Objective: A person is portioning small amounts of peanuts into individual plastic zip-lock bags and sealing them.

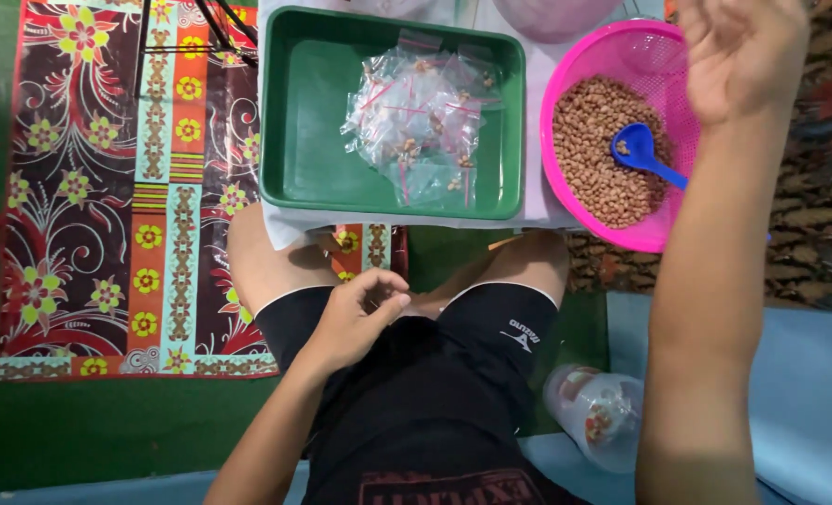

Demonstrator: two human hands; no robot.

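Seated on the floor, legs crossed. My left hand (355,313) rests at my lap, at 6 o'clock from the green tray (290,112); its grip is narrow, fingertips pinched together, and I cannot tell whether anything thin sits between them. My right hand (738,51) hangs above the pink basket (566,84), at 1 o'clock of it, palm loosely open, nothing held.

Small clear zip bags (421,117), each with a few peanuts inside, lie heaped in the tray's middle. Peanuts (594,140) fill the basket at 3 o'clock from the tray; a blue scoop (642,151) lies on them, bowl up, handle pointing to 4 o'clock.

Judgement: bags are light, limp, slick film; best pinched at the stiffer red-lined zip edge. Scoop is rigid, light; take it by the handle. A clear plastic jar (598,411) lies near my right knee.
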